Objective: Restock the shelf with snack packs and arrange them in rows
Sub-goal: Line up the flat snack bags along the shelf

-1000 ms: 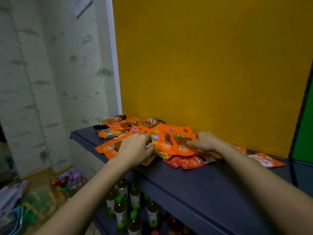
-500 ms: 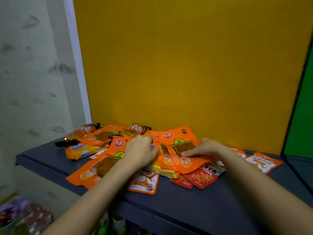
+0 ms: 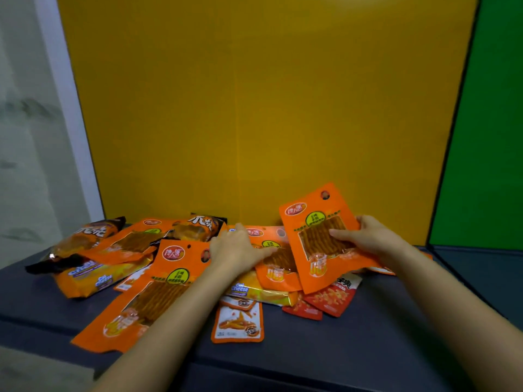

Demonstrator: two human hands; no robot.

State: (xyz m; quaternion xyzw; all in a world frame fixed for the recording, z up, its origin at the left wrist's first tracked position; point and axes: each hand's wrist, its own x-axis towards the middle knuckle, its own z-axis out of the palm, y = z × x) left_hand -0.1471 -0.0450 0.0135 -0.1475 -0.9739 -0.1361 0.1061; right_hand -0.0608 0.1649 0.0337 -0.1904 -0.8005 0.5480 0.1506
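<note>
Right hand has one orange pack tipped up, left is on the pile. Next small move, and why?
Probably lift the orange pack clear in the right hand and lay it flat on the bare shelf to its right, starting a row. Its lower edge overlaps the pile, the packs lie jumbled with no row yet, and the left hand presses the next orange pack down.

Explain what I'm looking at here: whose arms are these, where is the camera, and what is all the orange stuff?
No machine here: a person wears a camera on the head, looking forward and down, so you see their own two bare arms. The dark shelf holds a loose pile of snack packs in front of a yellow back panel. The right hand grips one orange pack and tilts it up off the pile. The left hand rests flat on another orange pack in the heap. Nothing is in rows yet.
</note>
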